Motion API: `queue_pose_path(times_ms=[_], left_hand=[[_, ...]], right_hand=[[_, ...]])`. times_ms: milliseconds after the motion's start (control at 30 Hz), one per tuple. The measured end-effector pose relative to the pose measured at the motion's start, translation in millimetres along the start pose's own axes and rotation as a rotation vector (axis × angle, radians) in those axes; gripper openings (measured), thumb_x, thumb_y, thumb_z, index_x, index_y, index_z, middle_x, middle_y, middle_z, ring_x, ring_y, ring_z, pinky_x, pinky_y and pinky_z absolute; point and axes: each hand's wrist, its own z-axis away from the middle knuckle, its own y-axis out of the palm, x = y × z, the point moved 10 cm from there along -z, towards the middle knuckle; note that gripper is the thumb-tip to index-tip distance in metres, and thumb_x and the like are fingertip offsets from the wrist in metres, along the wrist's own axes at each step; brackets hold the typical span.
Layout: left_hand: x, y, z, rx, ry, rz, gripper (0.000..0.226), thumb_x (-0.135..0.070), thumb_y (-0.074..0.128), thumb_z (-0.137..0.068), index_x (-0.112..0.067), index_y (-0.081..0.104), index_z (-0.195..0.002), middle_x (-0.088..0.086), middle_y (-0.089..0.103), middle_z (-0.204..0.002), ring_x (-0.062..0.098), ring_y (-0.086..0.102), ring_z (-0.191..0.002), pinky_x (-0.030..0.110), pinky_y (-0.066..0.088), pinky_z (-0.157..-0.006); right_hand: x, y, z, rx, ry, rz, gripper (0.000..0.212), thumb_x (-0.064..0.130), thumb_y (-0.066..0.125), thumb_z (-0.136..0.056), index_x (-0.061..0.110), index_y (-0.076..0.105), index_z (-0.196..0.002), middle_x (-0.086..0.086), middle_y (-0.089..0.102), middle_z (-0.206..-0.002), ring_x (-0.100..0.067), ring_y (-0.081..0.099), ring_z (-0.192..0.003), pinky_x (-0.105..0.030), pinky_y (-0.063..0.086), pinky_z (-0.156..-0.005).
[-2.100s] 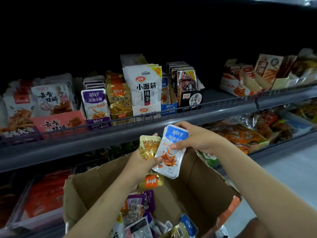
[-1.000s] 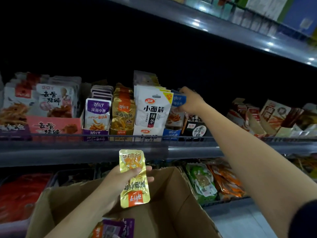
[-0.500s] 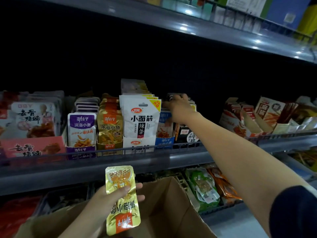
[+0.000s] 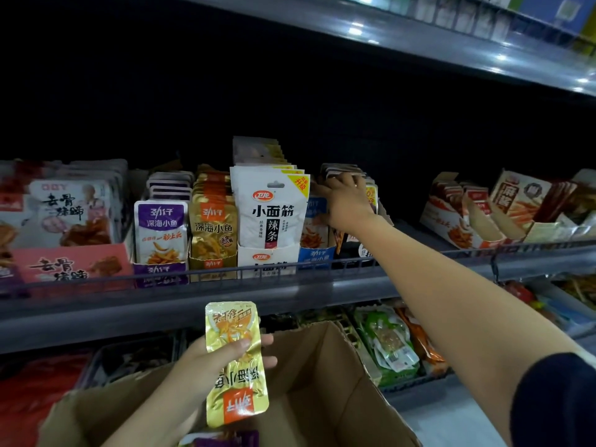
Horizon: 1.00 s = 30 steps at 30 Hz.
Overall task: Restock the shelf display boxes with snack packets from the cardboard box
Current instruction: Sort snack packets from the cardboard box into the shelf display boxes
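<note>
Gold foil catches the light on the snack packet point(image 4: 234, 362) that the left hand point(image 4: 219, 359) pinches near its upper half, thumb across the front and fingers behind, upside down above the open cardboard box point(image 4: 322, 382) below the shelf's front edge. I judge it light, thin and crinkly, with a slick skin that could slide in a loose grip; the flat sealed ends look the safest place to hold, since squeezing the soft middle may crush what is inside. Up on the shelf, toward its left end, the matching gold display box point(image 4: 213, 227) stands between a purple display box point(image 4: 160, 240) and a white display box point(image 4: 269, 221). Further right, the right hand point(image 4: 346, 201) reaches over the blue display box point(image 4: 315, 240), fingers bent on the packet tops; whether this grip holds anything I cannot tell.
</note>
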Motion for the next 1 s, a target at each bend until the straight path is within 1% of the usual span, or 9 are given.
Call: queue_pose_path(times_ms=[133,200,333,433,500,633,733,867,1000], left_hand=[[-1.8,0.7,2.7,0.007,0.016,-0.010,0.024,-0.010,0.054,-0.094,-0.013,0.061,-0.117,0.012,0.075,-0.100,0.032,0.073,-0.090,0.044,0.055,-0.074],[0.4,1.5,4.5,0.015,-0.001,-0.002,0.025,-0.012,0.057,-0.093,-0.014,0.060,-0.117,0.016,0.074,-0.098,0.033,0.072,-0.090,0.047,0.054,-0.080],[1.6,5.6,11.6,0.039,-0.032,0.005,0.026,-0.014,0.061,-0.090,-0.011,0.059,-0.116,0.022,0.073,-0.094,0.034,0.072,-0.088,0.045,0.055,-0.078],[-3.2,7.0,19.3,0.042,-0.009,-0.029,0.032,-0.015,0.067,-0.084,-0.009,0.062,-0.114,0.018,0.074,-0.095,0.032,0.072,-0.089,0.048,0.055,-0.084],[-7.2,6.4,24.7,0.042,0.014,-0.027,0.029,-0.013,0.066,-0.085,-0.008,0.063,-0.114,0.016,0.075,-0.095,0.029,0.073,-0.087,0.046,0.055,-0.083],[-15.2,3.8,36.3,0.042,0.068,-0.050,0.034,-0.019,0.070,-0.078,-0.009,0.065,-0.110,0.010,0.076,-0.094,0.027,0.073,-0.088,0.047,0.055,-0.085],[-21.3,0.7,43.2,0.041,0.107,-0.021,0.038,-0.024,0.073,-0.072,-0.014,0.066,-0.108,0.008,0.076,-0.092,0.025,0.073,-0.086,0.044,0.056,-0.080],[-26.3,-10.9,46.4,0.020,0.140,0.066,0.022,-0.019,0.067,-0.085,-0.014,0.065,-0.106,0.008,0.076,-0.089,0.023,0.073,-0.079,0.038,0.055,-0.069],[-32.4,-29.2,46.3,-0.042,0.138,0.207,0.018,-0.020,0.064,-0.090,-0.013,0.066,-0.107,0.008,0.076,-0.089,0.028,0.070,-0.088,0.040,0.053,-0.072]], right_hand=[[-4.1,-11.3,19.0,-0.083,0.052,-0.178,0.069,0.040,0.061,-0.089,0.029,0.028,-0.149,-0.001,0.042,-0.146,-0.025,0.024,-0.135,-0.038,0.015,-0.106],[-3.1,-19.5,32.4,-0.138,0.055,-0.256,0.064,0.040,0.060,-0.090,0.029,0.033,-0.147,0.000,0.045,-0.145,-0.022,0.024,-0.136,-0.036,0.013,-0.104],[-3.3,-39.5,67.1,-0.256,0.058,-0.356,0.056,0.044,0.066,-0.086,0.027,0.051,-0.137,0.003,0.055,-0.136,-0.020,0.031,-0.135,-0.036,0.014,-0.106],[5.8,-55.3,99.8,-0.313,0.053,-0.473,0.044,0.039,0.070,-0.083,0.024,0.063,-0.125,0.006,0.063,-0.120,-0.019,0.039,-0.127,-0.024,0.015,-0.092],[22.5,-58.4,118.9,-0.279,0.017,-0.506,0.037,0.038,0.068,-0.085,0.025,0.066,-0.119,0.008,0.063,-0.115,-0.018,0.040,-0.121,-0.021,0.013,-0.084],[64.3,-52.9,151.2,-0.134,-0.049,-0.583,0.032,0.040,0.066,-0.086,0.029,0.066,-0.116,0.021,0.055,-0.106,-0.011,0.039,-0.117,-0.024,0.015,-0.089],[91.5,-53.3,166.8,-0.066,-0.096,-0.618,0.031,0.041,0.064,-0.088,0.030,0.065,-0.117,0.028,0.048,-0.101,-0.005,0.035,-0.114,-0.023,0.015,-0.091],[115.3,-56.9,175.0,-0.032,-0.100,-0.644,0.028,0.041,0.059,-0.091,0.030,0.067,-0.115,0.031,0.049,-0.099,-0.002,0.035,-0.111,-0.027,0.019,-0.094],[140.1,-58.5,178.0,0.053,-0.111,-0.746,0.026,0.038,0.049,-0.097,0.026,0.069,-0.107,0.030,0.056,-0.088,-0.004,0.047,-0.100,-0.026,0.034,-0.087]])
